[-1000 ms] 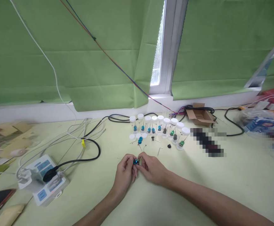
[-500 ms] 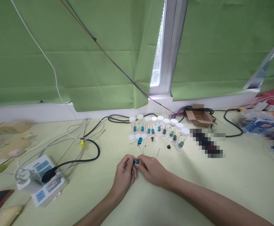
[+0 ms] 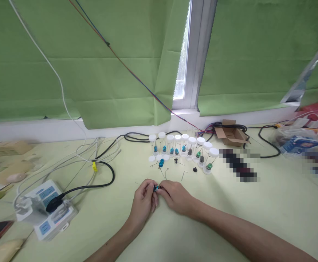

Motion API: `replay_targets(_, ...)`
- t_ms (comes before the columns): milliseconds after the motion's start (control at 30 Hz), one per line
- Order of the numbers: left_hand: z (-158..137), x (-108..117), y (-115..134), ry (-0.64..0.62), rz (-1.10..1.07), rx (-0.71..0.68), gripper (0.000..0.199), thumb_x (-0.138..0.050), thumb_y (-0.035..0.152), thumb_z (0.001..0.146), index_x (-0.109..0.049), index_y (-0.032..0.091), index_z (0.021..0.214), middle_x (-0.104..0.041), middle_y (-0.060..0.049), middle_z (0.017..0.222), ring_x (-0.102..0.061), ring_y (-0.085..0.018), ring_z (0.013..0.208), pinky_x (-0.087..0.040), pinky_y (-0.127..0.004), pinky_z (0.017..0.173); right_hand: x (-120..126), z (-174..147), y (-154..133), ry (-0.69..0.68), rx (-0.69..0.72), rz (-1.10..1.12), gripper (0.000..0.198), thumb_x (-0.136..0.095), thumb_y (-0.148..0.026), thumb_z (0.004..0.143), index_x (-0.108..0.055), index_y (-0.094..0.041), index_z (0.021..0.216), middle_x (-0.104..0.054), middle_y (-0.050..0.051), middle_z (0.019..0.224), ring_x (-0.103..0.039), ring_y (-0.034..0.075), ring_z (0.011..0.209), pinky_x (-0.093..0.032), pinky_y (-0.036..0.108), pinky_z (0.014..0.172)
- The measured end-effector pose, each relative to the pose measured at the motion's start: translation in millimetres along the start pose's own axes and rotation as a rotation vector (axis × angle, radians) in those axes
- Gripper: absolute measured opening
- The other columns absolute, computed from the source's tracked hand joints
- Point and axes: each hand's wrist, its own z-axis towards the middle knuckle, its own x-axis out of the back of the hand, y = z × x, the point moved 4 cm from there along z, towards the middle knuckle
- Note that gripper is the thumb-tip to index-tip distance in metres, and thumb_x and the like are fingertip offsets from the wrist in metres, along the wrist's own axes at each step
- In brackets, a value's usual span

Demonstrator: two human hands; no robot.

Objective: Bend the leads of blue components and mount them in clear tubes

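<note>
My left hand (image 3: 145, 198) and my right hand (image 3: 175, 194) meet above the table, fingers pinched on a small shiny blue and dark metal part (image 3: 156, 188). The fingers cover most of it, so its exact kind is hidden. Just beyond my hands lie a loose blue metal piece (image 3: 161, 163), thin rods, an L-shaped hex key (image 3: 184, 175), a small black round part (image 3: 195, 169) and a small dark part (image 3: 176, 161). Behind these stands a row of several clear tubes with white caps (image 3: 184, 145), holding blue, green and grey pieces.
On the left a white power strip (image 3: 49, 203) has a black plug (image 3: 55, 203) and tangled cables around it. An open cardboard box (image 3: 231, 134) is at the back right, beside black cables. Further right are a plastic bag (image 3: 295, 142) and blurred-out dark items (image 3: 238, 165).
The view has shifted slightly. Both hands keep their pinch on the small blue part, with only a slight change in how it shows between the fingers.
</note>
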Motion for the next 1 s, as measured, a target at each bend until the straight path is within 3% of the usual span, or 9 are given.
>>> replay_targets(167, -0.3, 0.3, 0.1, 0.006, -0.013, -0.003, 0.029, -0.051, 0.047, 0.089, -0.052, 0.019, 0.081, -0.048, 0.007, 0.041, -0.037, -0.007, 0.033, -0.029, -0.017, 0.035, 1.1, 0.2, -1.4, 0.014, -0.017, 0.02, 0.019, -0.038, -0.026, 0.098, -0.051, -0.019, 0.086, -0.058, 0.003, 0.077, -0.054, 0.015, 0.07, -0.039, 0.025, 0.065)
replay_targets(267, 0.0, 0.4, -0.2, 0.01, -0.021, -0.011, 0.03, -0.051, 0.047, 0.088, -0.052, 0.018, 0.079, -0.049, 0.006, 0.041, -0.038, -0.007, 0.034, -0.029, -0.017, 0.035, 2.2, -1.3, -1.6, 0.019, -0.048, 0.084, 0.008, -0.046, -0.026, 0.094, -0.05, -0.02, 0.098, -0.058, 0.0, 0.074, -0.054, 0.015, 0.066, -0.039, 0.024, 0.062)
replay_targets(367, 0.1, -0.1, 0.0, 0.012, -0.019, -0.013, 0.031, -0.051, 0.047, 0.088, -0.052, 0.018, 0.077, -0.048, 0.007, 0.041, -0.038, -0.007, 0.033, -0.029, -0.017, 0.035, 2.2, -2.7, -1.1, 0.012, -0.054, 0.12, 0.015, -0.051, -0.024, 0.091, -0.047, -0.021, 0.105, -0.056, -0.002, 0.071, -0.055, 0.015, 0.064, -0.038, 0.023, 0.06)
replay_targets(667, -0.5, 0.2, 0.4, 0.001, -0.002, -0.001, 0.03, -0.05, 0.047, 0.089, -0.052, 0.019, 0.081, -0.048, 0.007, 0.041, -0.037, -0.007, 0.033, -0.029, -0.017, 0.035, 1.0, -1.9, 0.8, 0.004, -0.013, 0.074, 0.005, -0.046, -0.023, 0.094, -0.048, -0.02, 0.097, -0.06, 0.002, 0.079, -0.057, 0.016, 0.072, -0.041, 0.025, 0.066)
replay_targets(867, -0.7, 0.4, -1.1, -0.002, -0.004, -0.001, 0.03, -0.05, 0.047, 0.09, -0.052, 0.019, 0.081, -0.047, 0.007, 0.041, -0.036, -0.007, 0.033, -0.028, -0.017, 0.035, 0.9, 0.6, -1.3, 0.011, 0.01, 0.001, 0.02, -0.038, -0.026, 0.098, -0.05, -0.02, 0.084, -0.058, 0.003, 0.077, -0.054, 0.016, 0.07, -0.04, 0.026, 0.066)
replay_targets(1000, -1.0, -0.2, 0.8, 0.007, -0.017, 0.0, 0.029, -0.051, 0.047, 0.089, -0.052, 0.019, 0.081, -0.048, 0.007, 0.041, -0.038, -0.008, 0.034, -0.029, -0.017, 0.035, 1.4, -0.5, -1.6, 0.02, -0.021, 0.037, 0.011, -0.043, -0.027, 0.096, -0.051, -0.02, 0.092, -0.058, 0.001, 0.076, -0.054, 0.015, 0.069, -0.039, 0.025, 0.063)
